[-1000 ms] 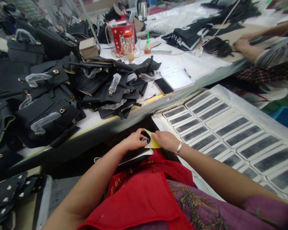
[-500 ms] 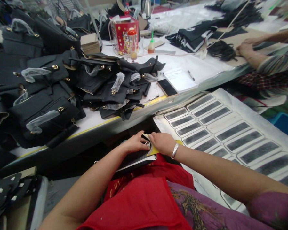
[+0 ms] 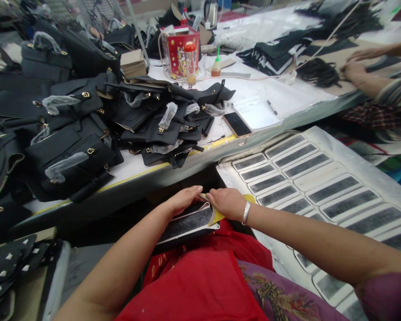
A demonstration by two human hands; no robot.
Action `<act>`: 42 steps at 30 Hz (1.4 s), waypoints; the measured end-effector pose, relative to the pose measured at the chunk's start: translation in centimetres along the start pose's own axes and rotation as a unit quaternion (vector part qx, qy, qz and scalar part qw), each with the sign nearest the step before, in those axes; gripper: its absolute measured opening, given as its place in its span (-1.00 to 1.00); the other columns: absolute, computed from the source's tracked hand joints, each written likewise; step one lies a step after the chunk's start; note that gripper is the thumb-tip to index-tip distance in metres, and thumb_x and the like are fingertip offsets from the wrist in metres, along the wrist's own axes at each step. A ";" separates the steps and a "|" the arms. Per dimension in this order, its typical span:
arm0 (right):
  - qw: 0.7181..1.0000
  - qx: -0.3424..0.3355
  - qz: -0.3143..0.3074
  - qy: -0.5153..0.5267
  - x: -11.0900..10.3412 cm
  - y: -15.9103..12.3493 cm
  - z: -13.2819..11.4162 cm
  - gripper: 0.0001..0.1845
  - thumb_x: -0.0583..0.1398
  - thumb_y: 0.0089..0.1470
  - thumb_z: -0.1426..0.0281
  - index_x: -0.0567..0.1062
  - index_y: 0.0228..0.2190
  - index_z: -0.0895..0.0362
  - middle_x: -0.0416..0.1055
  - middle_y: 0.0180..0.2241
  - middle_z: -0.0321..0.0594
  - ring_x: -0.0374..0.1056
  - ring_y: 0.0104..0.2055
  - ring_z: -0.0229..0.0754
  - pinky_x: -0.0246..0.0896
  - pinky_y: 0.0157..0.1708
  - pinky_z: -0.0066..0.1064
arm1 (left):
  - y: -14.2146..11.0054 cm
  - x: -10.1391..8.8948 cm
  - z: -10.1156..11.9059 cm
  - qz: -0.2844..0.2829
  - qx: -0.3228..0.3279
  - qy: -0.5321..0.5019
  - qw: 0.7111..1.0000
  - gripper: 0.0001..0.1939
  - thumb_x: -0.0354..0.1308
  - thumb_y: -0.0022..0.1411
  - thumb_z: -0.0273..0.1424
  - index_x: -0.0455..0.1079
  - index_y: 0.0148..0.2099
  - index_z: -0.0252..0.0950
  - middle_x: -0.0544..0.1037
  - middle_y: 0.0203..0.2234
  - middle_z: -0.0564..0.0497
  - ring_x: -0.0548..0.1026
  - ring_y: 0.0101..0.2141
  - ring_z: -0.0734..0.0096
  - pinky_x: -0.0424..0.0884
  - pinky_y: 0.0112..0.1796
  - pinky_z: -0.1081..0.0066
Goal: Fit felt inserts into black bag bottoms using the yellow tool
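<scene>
A black panel with white edges [image 3: 189, 224] lies across my lap, over a red apron [image 3: 187, 285]. My left hand [image 3: 186, 199] is closed on its far edge, fingertips close to my right hand; part of the grip is hidden. My right hand [image 3: 226, 203], with a silver bracelet at the wrist, is closed around a flat yellow piece [image 3: 217, 217]. That piece sticks out on both sides of the hand and lies against the panel's right end. Whether it is a scraper or a card I cannot tell.
Black handbags [image 3: 70, 156] with wrapped handles crowd the table's left. A phone [image 3: 237, 124], a pen [image 3: 272, 107] and a red box [image 3: 180, 53] are on it. To my right lies a board [image 3: 314, 176] bearing dark-centred strips. A co-worker's hands [image 3: 357, 71] work at far right.
My left fingers have moved from over the panel's right end to its far edge, uncovering more of its dark surface. My right hand keeps the yellow piece. The view has shifted slightly.
</scene>
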State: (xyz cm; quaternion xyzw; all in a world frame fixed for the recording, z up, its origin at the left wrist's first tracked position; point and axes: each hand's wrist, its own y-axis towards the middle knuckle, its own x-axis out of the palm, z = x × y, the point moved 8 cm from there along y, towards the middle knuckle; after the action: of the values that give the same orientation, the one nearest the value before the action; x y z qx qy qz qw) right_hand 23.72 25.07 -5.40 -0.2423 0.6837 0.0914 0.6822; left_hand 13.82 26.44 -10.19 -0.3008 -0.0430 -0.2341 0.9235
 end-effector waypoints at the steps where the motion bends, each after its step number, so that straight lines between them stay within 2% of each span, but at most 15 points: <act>1: 1.000 -0.006 0.005 -0.001 0.0 -0.1 0.0 -0.55 -0.21 0.27 0.23 0.37 -0.33 0.16 0.45 -0.40 -0.14 0.41 -0.34 -0.10 0.09 -0.46 -0.39 | -0.2 0.1 0.0 0.003 0.004 -0.001 1.000 -0.66 0.06 0.22 -0.24 0.33 -0.06 -0.38 0.55 -0.39 -0.04 0.50 -0.31 0.38 0.31 -0.13 0.34; 5: 0.999 -0.029 0.020 -0.004 0.1 -0.3 -0.1 -0.56 -0.20 0.27 0.24 0.38 -0.33 0.15 0.45 -0.42 -0.15 0.41 -0.37 -0.09 0.06 -0.49 -0.39 | -0.9 0.2 0.4 0.030 0.019 0.025 0.999 -0.70 0.07 0.21 -0.24 0.37 -0.14 -0.37 0.54 -0.38 -0.03 0.48 -0.32 0.39 0.31 -0.14 0.34; 8: 0.999 -0.047 0.024 -0.005 0.1 -0.4 -0.3 -0.56 -0.21 0.27 0.24 0.37 -0.32 0.15 0.45 -0.42 -0.15 0.41 -0.37 -0.09 0.04 -0.50 -0.40 | -1.1 0.3 0.6 0.036 0.029 0.062 0.997 -0.65 0.11 0.15 -0.17 0.41 -0.18 -0.37 0.53 -0.35 -0.03 0.46 -0.28 0.34 0.29 -0.10 0.31; 14: 0.997 -0.070 0.033 0.013 0.0 -0.5 -0.3 -0.54 -0.21 0.27 0.22 0.38 -0.34 0.15 0.45 -0.41 -0.15 0.40 -0.38 -0.12 0.01 -0.51 -0.42 | -1.3 1.6 0.7 -0.046 0.055 0.095 0.993 -0.54 0.12 0.07 -0.05 0.49 -0.26 -0.38 0.55 -0.31 -0.06 0.42 -0.22 0.27 0.21 -0.02 0.30; 19: 0.996 -0.087 0.018 0.028 0.2 -0.3 -0.2 -0.53 -0.21 0.27 0.21 0.39 -0.33 0.15 0.46 -0.38 -0.15 0.40 -0.37 -0.14 0.03 -0.47 -0.44 | -1.4 1.5 1.1 -0.034 0.025 0.137 0.990 -0.52 0.06 0.11 -0.04 0.49 -0.30 -0.40 0.52 -0.45 -0.01 0.37 -0.39 0.40 0.26 -0.20 0.39; 22: 0.996 -0.083 0.013 0.033 0.1 0.0 0.1 -0.50 -0.22 0.27 0.18 0.39 -0.34 0.15 0.46 -0.40 -0.14 0.40 -0.37 -0.13 0.04 -0.47 -0.44 | -1.5 1.0 1.2 -0.015 0.009 0.200 0.980 -0.51 0.03 0.12 -0.02 0.47 -0.37 -0.39 0.41 -0.60 0.08 0.24 -0.53 0.50 0.21 -0.38 0.45; 24: 0.996 -0.088 0.009 0.031 0.2 0.2 0.1 -0.50 -0.22 0.26 0.17 0.39 -0.35 0.14 0.46 -0.41 -0.15 0.40 -0.37 -0.13 0.04 -0.48 -0.43 | -1.5 0.9 1.2 -0.021 0.010 0.231 0.973 -0.51 0.02 0.13 -0.02 0.45 -0.41 -0.38 0.37 -0.63 0.10 0.20 -0.55 0.52 0.18 -0.41 0.46; 34: 0.988 -0.148 -0.010 0.036 0.8 0.6 -0.4 -0.46 -0.24 0.26 0.14 0.41 -0.33 0.13 0.46 -0.39 -0.16 0.40 -0.36 -0.11 0.03 -0.49 -0.41 | -2.0 0.9 1.0 -0.051 0.017 0.343 0.938 -0.48 -0.10 0.20 -0.04 0.47 -0.31 -0.37 0.46 -0.49 0.05 0.32 -0.44 0.42 0.24 -0.36 0.48; 42: 0.981 -0.192 -0.039 0.016 0.6 1.0 -1.3 -0.47 -0.24 0.26 0.15 0.40 -0.31 0.15 0.46 -0.34 -0.13 0.40 -0.32 -0.11 0.08 -0.43 -0.41 | -2.9 0.4 0.6 -0.059 0.024 0.416 0.907 -0.45 -0.19 0.24 -0.03 0.45 -0.33 -0.35 0.42 -0.50 0.04 0.33 -0.44 0.40 0.22 -0.39 0.49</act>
State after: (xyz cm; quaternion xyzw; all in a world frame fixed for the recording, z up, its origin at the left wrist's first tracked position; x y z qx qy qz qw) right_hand 22.12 25.18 -6.17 -0.3967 0.6543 0.1898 0.6152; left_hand 12.93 24.56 -8.11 -0.1510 0.3219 -0.3913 0.8488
